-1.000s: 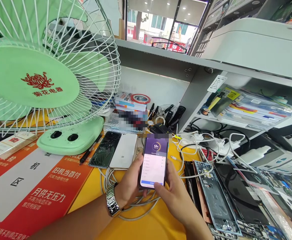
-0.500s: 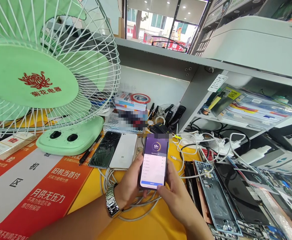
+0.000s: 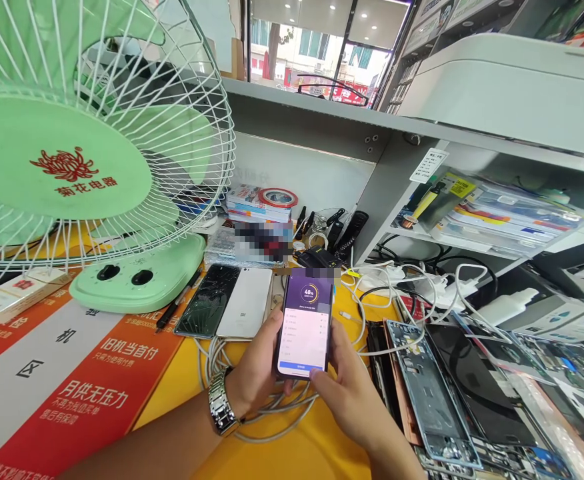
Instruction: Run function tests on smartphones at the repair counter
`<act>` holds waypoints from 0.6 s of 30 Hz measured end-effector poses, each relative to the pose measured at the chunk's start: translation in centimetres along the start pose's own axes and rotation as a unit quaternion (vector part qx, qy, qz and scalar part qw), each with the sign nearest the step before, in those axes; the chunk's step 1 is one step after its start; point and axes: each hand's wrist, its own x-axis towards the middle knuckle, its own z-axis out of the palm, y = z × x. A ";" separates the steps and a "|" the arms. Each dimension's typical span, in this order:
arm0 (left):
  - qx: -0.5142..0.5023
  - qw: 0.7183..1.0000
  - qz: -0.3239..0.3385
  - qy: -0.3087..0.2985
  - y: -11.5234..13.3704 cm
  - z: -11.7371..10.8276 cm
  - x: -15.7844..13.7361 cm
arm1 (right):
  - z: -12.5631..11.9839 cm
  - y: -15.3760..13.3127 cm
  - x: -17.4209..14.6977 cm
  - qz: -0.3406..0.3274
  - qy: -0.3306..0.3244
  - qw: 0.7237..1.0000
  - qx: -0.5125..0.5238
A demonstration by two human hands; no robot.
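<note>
Between both hands a smartphone (image 3: pixel 303 333) is held upright, its lit screen facing me with a purple top that reads 48% and a white list below. My left hand (image 3: pixel 258 360), with a silver watch (image 3: pixel 222 401) on the wrist, grips the phone's left edge. On the right edge, my right hand (image 3: pixel 345 377) grips it too, its thumb at the lower right corner of the screen. The fingers behind the phone are mostly hidden. Just beyond the left hand lie a cracked dark phone (image 3: pixel 209 300) and a white phone (image 3: pixel 245 303), side by side.
A green fan (image 3: pixel 92 153) stands at the left on a red and orange mat (image 3: pixel 97 373). Coiled white cables (image 3: pixel 277 417) lie under the hands. Phone frames and parts (image 3: pixel 432 393) pile up at the right. A grey shelf (image 3: pixel 392 160) rises behind.
The number on the phone's screen has gone from 43% to 48%. Both hands keep the same grip, and the whole view has shifted slightly.
</note>
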 end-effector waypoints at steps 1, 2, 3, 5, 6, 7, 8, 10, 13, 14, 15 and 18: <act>0.002 1.000 0.003 -0.004 0.0 -0.1 0.0 | 0.0 0.0 0.0 0.001 0.000 1.000 0.001; 0.004 1.000 0.007 -0.007 -0.1 -0.1 0.0 | 0.0 0.0 0.0 0.001 -0.002 1.000 0.002; 0.006 1.000 0.010 -0.009 -0.1 -0.1 0.0 | 0.0 0.0 0.0 0.000 -0.004 1.000 0.004; 0.007 1.000 0.008 -0.010 -0.1 -0.1 0.0 | 0.0 0.0 0.0 0.001 -0.006 1.000 0.008; 0.008 1.000 0.005 -0.007 0.0 0.0 0.0 | 0.0 0.0 0.0 0.002 -0.006 1.000 0.011; 0.008 1.000 0.003 -0.003 0.0 0.0 0.0 | 0.0 0.0 0.0 0.005 -0.005 1.000 0.014; 0.008 1.000 -0.001 0.001 0.1 0.1 0.0 | 0.0 0.1 0.0 0.007 -0.005 1.000 0.017; 0.008 1.000 -0.002 0.008 0.1 0.1 -0.1 | -0.1 0.1 0.0 0.007 -0.004 1.000 0.013; 0.008 1.000 0.006 -0.003 0.1 0.2 -0.1 | -0.1 0.1 -0.1 0.001 0.000 1.000 -0.004; 0.007 1.000 0.006 -0.004 0.1 0.2 -0.1 | -0.1 0.0 -0.1 0.001 0.000 1.000 -0.003; 0.005 1.000 0.002 -0.004 0.1 0.2 -0.1 | -0.1 0.0 -0.1 0.001 0.000 1.000 0.000; -0.002 1.000 -0.015 0.007 0.1 0.2 -0.1 | 0.0 -0.2 0.0 0.005 -0.005 1.000 0.015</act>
